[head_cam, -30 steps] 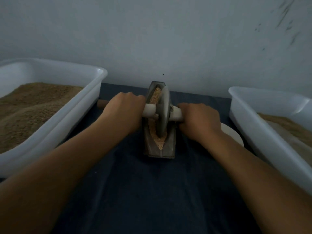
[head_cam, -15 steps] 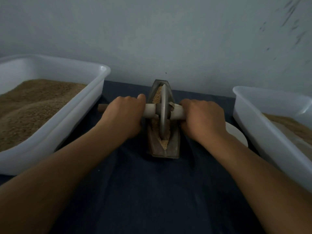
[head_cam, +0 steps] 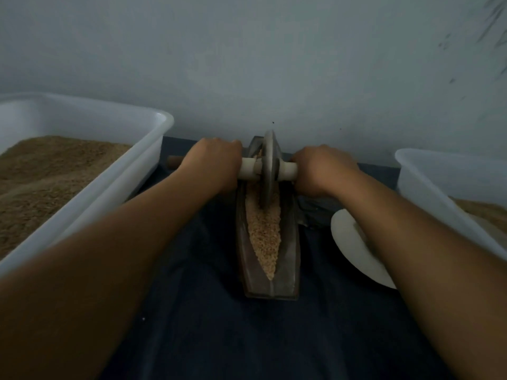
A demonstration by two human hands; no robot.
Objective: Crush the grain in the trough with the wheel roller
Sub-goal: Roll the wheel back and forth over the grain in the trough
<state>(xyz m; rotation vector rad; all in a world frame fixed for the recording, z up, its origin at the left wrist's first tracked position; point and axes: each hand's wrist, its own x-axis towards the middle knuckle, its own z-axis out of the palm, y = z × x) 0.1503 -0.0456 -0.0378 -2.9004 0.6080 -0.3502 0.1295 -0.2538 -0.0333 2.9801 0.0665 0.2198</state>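
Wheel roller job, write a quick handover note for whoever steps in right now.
Left hand grips the axle's left side; right hand grips the right side.
The wheel roller stands upright toward the trough's far end.
Grain fills the near groove, still coarse.
Done: rolling is under way.
Left: roll back over the near grain.

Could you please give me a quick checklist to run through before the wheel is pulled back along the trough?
1. Left hand grips the axle handle: ok.
2. Right hand grips the other handle: ok.
3. Wheel roller seated in the trough, at its far end: ok.
4. Grain lies along the channel nearer the person: ok.
5. White plate lies apart from the trough: ok.
6. Trough steady on the dark cloth: cannot tell.
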